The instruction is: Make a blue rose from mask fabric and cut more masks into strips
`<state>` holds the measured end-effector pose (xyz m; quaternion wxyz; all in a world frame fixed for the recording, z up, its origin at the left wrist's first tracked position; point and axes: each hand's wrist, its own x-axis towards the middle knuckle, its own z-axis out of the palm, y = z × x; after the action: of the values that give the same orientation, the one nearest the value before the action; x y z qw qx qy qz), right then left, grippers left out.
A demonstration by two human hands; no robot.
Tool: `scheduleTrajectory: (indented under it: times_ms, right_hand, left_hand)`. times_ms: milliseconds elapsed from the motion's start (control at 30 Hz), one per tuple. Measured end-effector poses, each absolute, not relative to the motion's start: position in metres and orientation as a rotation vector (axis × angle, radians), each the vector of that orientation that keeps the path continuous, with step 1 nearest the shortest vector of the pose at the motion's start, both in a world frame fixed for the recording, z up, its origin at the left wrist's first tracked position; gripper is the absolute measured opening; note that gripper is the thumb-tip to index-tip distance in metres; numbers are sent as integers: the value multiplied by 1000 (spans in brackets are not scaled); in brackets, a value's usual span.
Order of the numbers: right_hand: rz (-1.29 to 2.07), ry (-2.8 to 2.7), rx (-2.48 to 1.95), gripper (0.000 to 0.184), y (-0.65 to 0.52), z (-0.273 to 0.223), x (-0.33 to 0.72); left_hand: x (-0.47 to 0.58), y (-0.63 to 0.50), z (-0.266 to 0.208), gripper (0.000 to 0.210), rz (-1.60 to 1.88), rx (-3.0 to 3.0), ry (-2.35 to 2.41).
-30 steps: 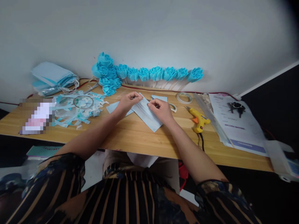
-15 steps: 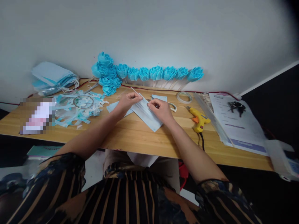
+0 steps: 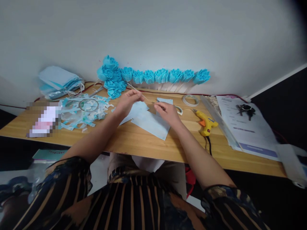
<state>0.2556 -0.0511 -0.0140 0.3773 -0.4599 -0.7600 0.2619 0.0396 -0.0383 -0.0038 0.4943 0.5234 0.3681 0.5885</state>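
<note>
My left hand [image 3: 130,99] pinches a thin pale stick [image 3: 135,87] that slants from upper left down toward my right hand. My right hand [image 3: 165,111] has its thumb and forefinger drawn together close to the lower end of the stick; whatever is between them is too small to make out. Below the two hands lies a light blue fabric sheet [image 3: 151,125] on the tabletop, partly under my right hand. Another light blue sheet [image 3: 140,108] overlaps it on the left, and a further blue piece [image 3: 165,100] lies behind my right hand.
Blue fabric flowers [image 3: 161,75] on sticks line the wall. Scraps [image 3: 88,119] with a ring [image 3: 88,105] and a stack of masks [image 3: 59,80] lie left. On the right are a tape roll [image 3: 190,100], a white loop handle [image 3: 179,110], a yellow glue gun [image 3: 205,123], keys [image 3: 246,108] and paper [image 3: 240,123].
The blue sheet that both hands held along the stick now lies flat on the table. My left hand has lifted the stick away from it. The view has shifted slightly.
</note>
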Motion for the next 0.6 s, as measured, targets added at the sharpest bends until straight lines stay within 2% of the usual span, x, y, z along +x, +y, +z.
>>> scheduleTrajectory:
  times_ms: [233, 333, 433, 600]
  right_hand:
    - [1045, -1661, -979, 38, -51, -10, 252]
    - [1128, -1645, -932, 31, -56, -7, 248]
    - [1142, -1597, -935, 28, -58, -5, 246]
    - [1133, -1438, -947, 34, -55, -4, 248]
  left_hand:
    - [54, -58, 0, 27, 972, 1669, 986]
    - [57, -61, 0, 27, 860, 1818, 962]
    - [57, -61, 1, 26, 816, 1904, 967]
    - [55, -60, 1, 24, 869, 1921, 1039]
